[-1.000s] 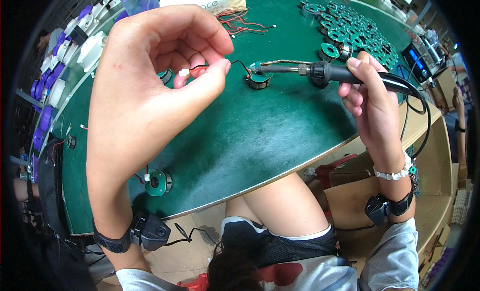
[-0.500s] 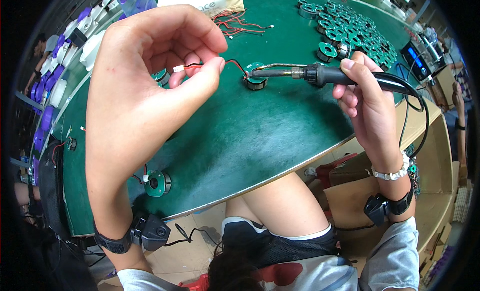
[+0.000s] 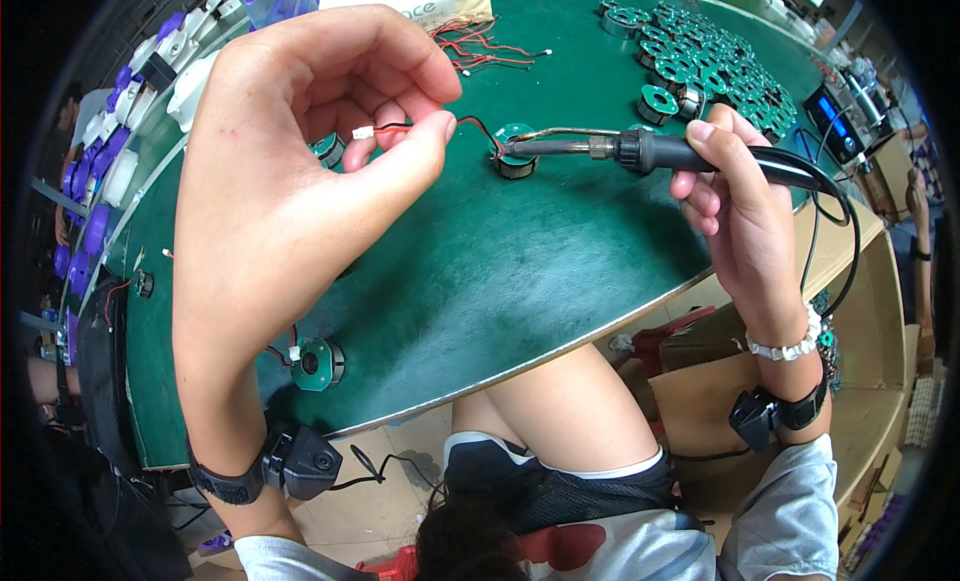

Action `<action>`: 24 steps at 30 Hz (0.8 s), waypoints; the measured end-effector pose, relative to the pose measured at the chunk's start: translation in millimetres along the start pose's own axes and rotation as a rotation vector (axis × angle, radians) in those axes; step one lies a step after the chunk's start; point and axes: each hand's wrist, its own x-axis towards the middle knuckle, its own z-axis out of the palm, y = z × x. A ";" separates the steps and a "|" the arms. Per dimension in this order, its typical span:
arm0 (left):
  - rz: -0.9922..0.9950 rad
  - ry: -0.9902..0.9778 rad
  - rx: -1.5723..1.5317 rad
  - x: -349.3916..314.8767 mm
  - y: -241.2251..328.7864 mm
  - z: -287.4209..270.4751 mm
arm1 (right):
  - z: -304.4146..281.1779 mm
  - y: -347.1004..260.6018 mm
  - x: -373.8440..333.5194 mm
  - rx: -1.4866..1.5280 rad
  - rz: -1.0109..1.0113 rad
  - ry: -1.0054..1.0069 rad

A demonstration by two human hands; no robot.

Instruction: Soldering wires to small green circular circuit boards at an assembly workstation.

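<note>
Left hand (image 3: 290,171) pinches thin red wire (image 3: 425,127) (white plug); right hand (image 3: 735,196) grips black soldering iron (image 3: 640,149)

A heap of green round boards (image 3: 715,61) fills the green counter's (image 3: 500,271) far right corner, loose red wires (image 3: 485,43) lie at its far edge, one board (image 3: 317,364) sits near the front edge, and purple-white parts (image 3: 105,171) line the left.

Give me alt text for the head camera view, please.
The right hand holds a soldering iron with its tip on a small round green circuit board on the green table, while the left hand pinches a red-and-black wire leading to it.
</note>
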 end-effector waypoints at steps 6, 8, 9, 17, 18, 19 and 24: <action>0.016 0.008 0.025 -0.8 -0.8 -0.9 | 0.1 -0.4 -1.2 -0.004 -0.007 0.005; -0.005 0.005 0.004 -1.2 0.4 -0.4 | -0.1 -0.2 -1.2 -0.009 -0.008 0.007; -0.006 0.005 0.004 -2.8 0.9 4.0 | 0.1 -0.3 -1.2 -0.007 -0.006 0.005; -0.028 0.047 0.006 4.7 -5.6 5.5 | -7.6 -2.0 2.1 0.041 -0.065 0.023; -0.024 0.046 0.004 6.6 -7.6 5.0 | -8.8 -4.6 2.2 0.048 -0.081 0.060; 0.013 0.107 0.100 6.3 -2.3 1.4 | -7.4 -6.3 1.7 0.065 -0.093 0.085; 0.176 0.314 0.297 11.6 -9.4 -2.4 | -14.1 -5.6 4.5 0.112 -0.103 0.061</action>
